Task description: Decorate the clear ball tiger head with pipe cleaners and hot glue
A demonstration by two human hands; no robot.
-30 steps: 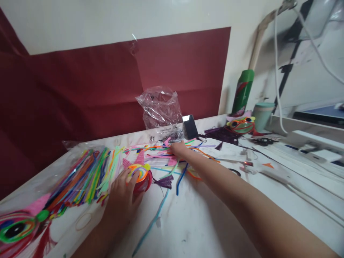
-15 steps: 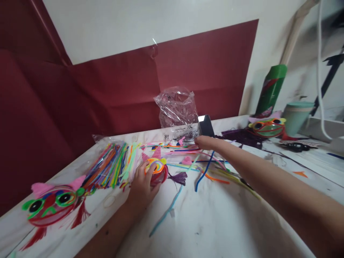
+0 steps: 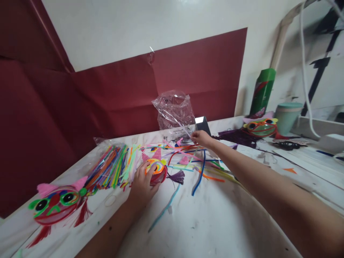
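My left hand is closed over the left side of a pipe-cleaner animal face lying on the table. The face has pink ears, an orange and yellow eye ring, a red rim and a purple tassel; my fingers hide its other eye. Farther back, my right hand pinches the end of a pale lilac pipe cleaner, which slants up to the left before the clear plastic bag. Below that hand lie loose pipe cleaners in several colours, among them a dark blue one.
A bundle of coloured pipe cleaners lies left of my left hand. Finished animal faces rest at the front left and back right. A phone-like dark block, a green bottle and a pale green cup stand behind.
My right hand has lifted slightly from the pile of loose pipe cleaners and now holds up a pale lilac one. My left hand stays on the animal face. The view has shifted a little.
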